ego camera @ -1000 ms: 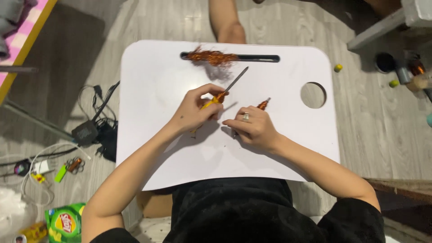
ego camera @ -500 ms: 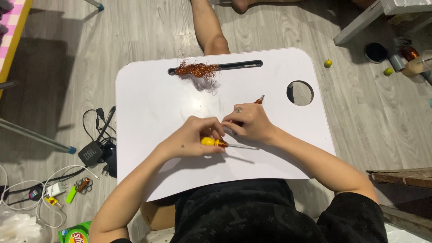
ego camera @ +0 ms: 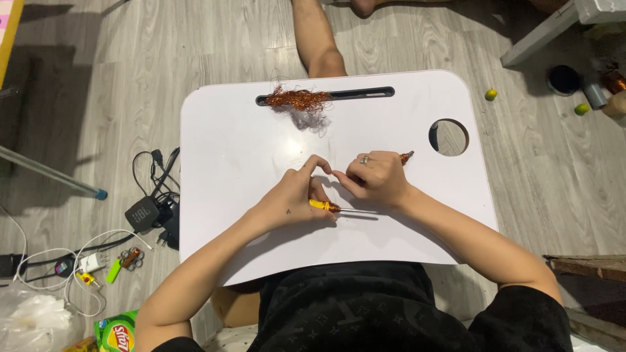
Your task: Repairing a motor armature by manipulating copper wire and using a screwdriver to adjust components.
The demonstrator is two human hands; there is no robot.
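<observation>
The yellow-handled screwdriver [ego camera: 324, 206] lies across the middle of the white lap surface [ego camera: 228, 163], its handle tucked under the fingers of the left hand [ego camera: 295, 199] and its thin shaft running out toward the right wrist. The left hand is closed loosely on that handle. The right hand [ego camera: 375, 179] is curled shut around a small copper-wound piece [ego camera: 407, 156], whose tip pokes out on the far side of the knuckles. The two hands sit together, fingertips nearly meeting just above the screwdriver.

To handle this well, the judgement is that the left hand should keep the tool low and flat against the surface while the right holds its piece steady (fine wire kinks easily under a hard pinch), with small finger moves rather than wrist swings.

Beyond the screwdriver, toward the far edge of the surface, a tangle of loose copper wire [ego camera: 297, 101] rests on the dark slot [ego camera: 365, 93]. To the right of the tool is the round cup hole [ego camera: 448, 137]. Off the surface, left of the screwdriver, chargers and cables [ego camera: 153, 212] lie on the wooden floor [ego camera: 163, 65].
</observation>
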